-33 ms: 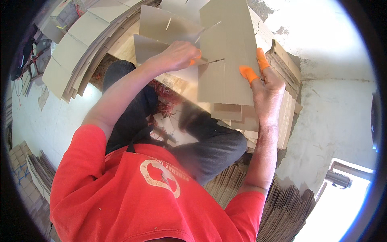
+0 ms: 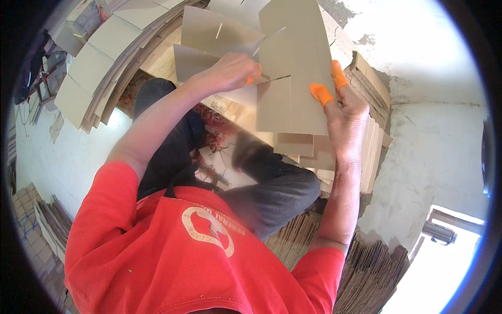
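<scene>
A large slotted cardboard sheet [image 2: 298,57] stands tilted in front of me, with a cut slot in its left side. My right hand [image 2: 345,107] grips its right edge, and orange finger covers show on two digits. Beside the sheet's left edge, my left hand [image 2: 235,72] is closed, also with orange finger covers. What its fingers pinch is hidden. Behind that hand stand other slotted cardboard panels [image 2: 209,34]. Smaller cardboard pieces [image 2: 294,145] sit below the large sheet.
Stacked cardboard sheets [image 2: 97,68] curve along the left, and another stack [image 2: 372,152] stands at right. Dense upright cardboard bundles [image 2: 368,277] lie by my right elbow. Red string scraps [image 2: 214,128] lie between my legs. A pale wall [image 2: 434,146] rises at right.
The sheet and my right hand have shifted very slightly upward. My left hand stays in place.
</scene>
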`<state>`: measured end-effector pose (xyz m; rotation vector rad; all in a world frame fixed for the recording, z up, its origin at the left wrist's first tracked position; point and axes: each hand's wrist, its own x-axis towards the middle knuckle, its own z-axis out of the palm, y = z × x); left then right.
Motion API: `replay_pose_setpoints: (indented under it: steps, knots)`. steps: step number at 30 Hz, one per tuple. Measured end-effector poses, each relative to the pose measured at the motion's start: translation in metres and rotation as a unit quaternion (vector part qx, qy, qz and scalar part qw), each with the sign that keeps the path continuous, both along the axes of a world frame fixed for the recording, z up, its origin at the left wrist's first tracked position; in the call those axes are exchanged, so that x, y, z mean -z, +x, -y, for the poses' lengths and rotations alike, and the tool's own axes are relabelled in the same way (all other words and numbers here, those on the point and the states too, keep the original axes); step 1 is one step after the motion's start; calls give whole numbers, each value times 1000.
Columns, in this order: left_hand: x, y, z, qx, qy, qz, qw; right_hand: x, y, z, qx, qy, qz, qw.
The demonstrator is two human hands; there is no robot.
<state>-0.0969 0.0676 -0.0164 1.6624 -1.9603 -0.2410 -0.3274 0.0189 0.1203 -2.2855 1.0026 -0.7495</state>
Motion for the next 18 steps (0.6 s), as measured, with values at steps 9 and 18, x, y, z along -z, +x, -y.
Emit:
replay_pose_setpoints:
  steps: [9, 18]
  knots:
    - [-1, -1, 8, 16, 26, 16, 999, 51, 23, 11, -135, 8, -188, 973]
    - [-13, -5, -1, 3, 33, 7, 999, 105, -51, 36, 36, -98, -23, 994]
